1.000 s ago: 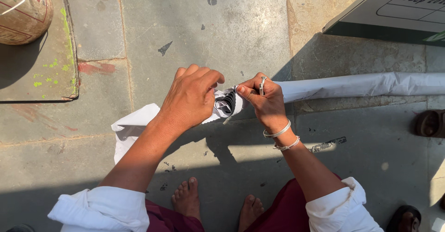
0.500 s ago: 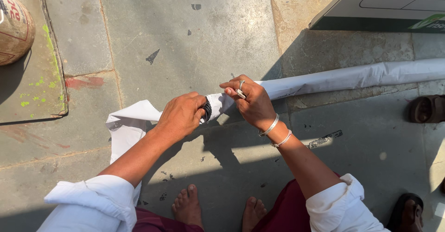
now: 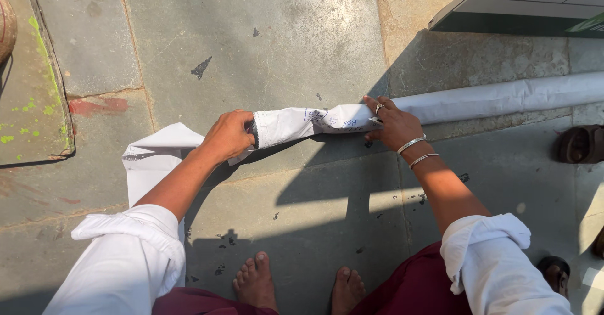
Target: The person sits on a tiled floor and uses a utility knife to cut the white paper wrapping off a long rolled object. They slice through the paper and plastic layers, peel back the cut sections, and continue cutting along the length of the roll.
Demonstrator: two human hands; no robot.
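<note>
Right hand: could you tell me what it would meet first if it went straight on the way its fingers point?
The right hand points up-left, across the white roll. Beyond that, only bare stone floor shows, though depth is unclear.

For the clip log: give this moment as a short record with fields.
setting: stone-slab floor, sunlit with hard shadows
left hand: closed around the gathered end of a long white cloth
right hand: fingers gripping the cloth further along; ring and two bangles
cloth: twisted into a long roll, stretched between both hands, running on to the right edge; loose end hangs below the left hand
marks: blue ink on the cloth between the hands
nearby: bare feet, brown sandal, green-edged board
</note>
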